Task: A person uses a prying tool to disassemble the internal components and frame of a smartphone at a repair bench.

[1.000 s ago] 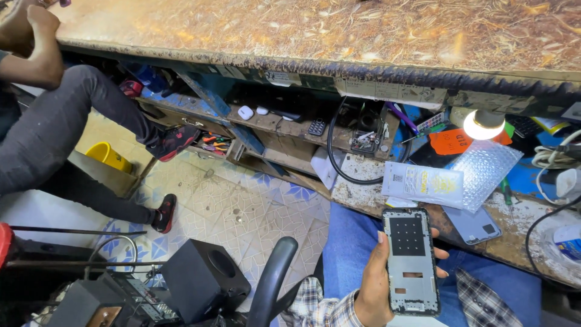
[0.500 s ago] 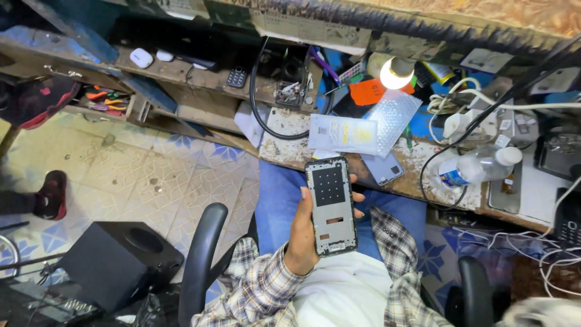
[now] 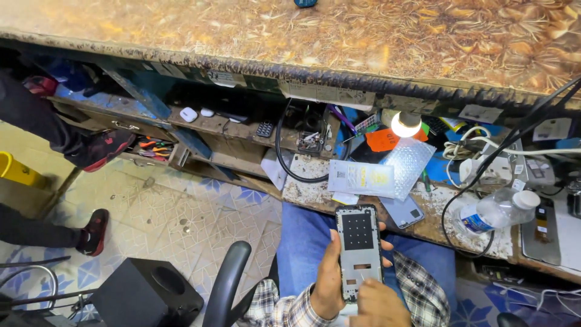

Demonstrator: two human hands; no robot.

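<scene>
Cluttered repair bench (image 3: 315,191), lit bulb (image 3: 405,124) at one o'clock: left hand (image 3: 330,281) grips an opened phone frame (image 3: 359,251), right hand (image 3: 382,304) curled touching its lower edge.

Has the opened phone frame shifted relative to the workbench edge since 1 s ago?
Cannot tell. The grey opened phone frame sits just below the speckled workbench edge in every frame; the head camera itself swung, so any shift may be apparent only.

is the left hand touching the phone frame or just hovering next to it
Touching. The head view shows the left hand wrapped around the left edge of the phone frame, with fingertips curled over its right edge, so the hand grips it.
</scene>
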